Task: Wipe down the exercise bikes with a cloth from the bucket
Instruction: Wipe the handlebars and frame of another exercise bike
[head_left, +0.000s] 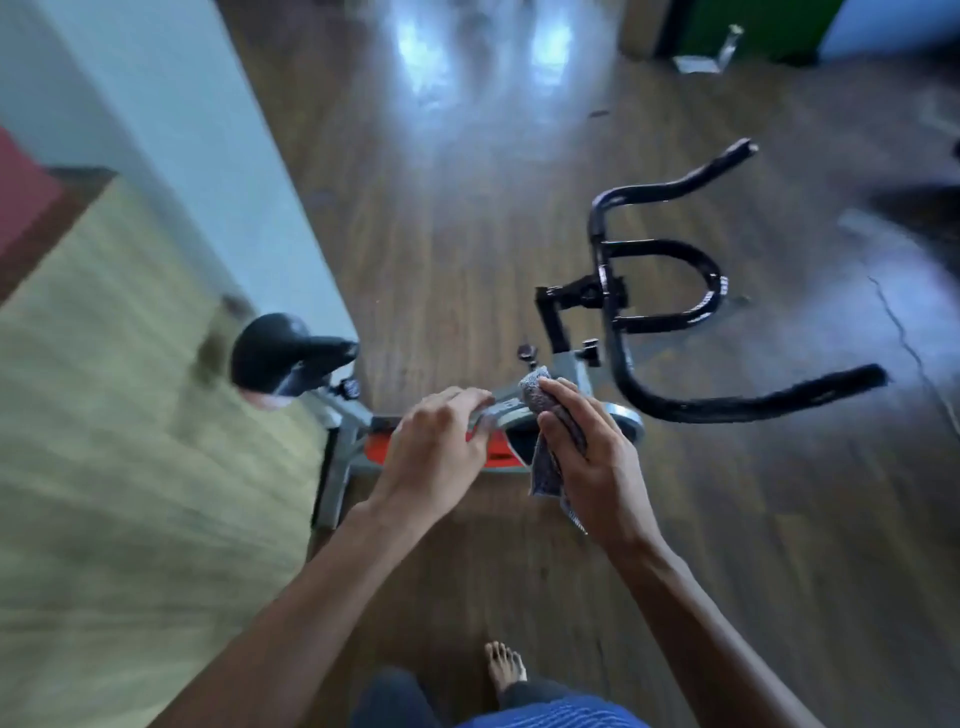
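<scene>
Grips the cloth (550, 415) in the right hand (587, 462), fingers curled round it, thumb on top. Presses its top end on the grey bar (506, 402) of the bike (343, 457), between seat (280, 353) and handlebars (649, 291). Curls the left hand (436, 447) over the same bar, just beside the cloth. Looks soft, floppy and light, maybe wet, with a loose end hanging under the bar. Best to bunch it in the middle so nothing drags. As for the bike: seems heavy and stiff, so fine to steady by the bar.

Bike frame (337, 457) partly hidden under cloth (540, 397), green panel (753, 26) cut off, floor (467, 208) blurred.
</scene>
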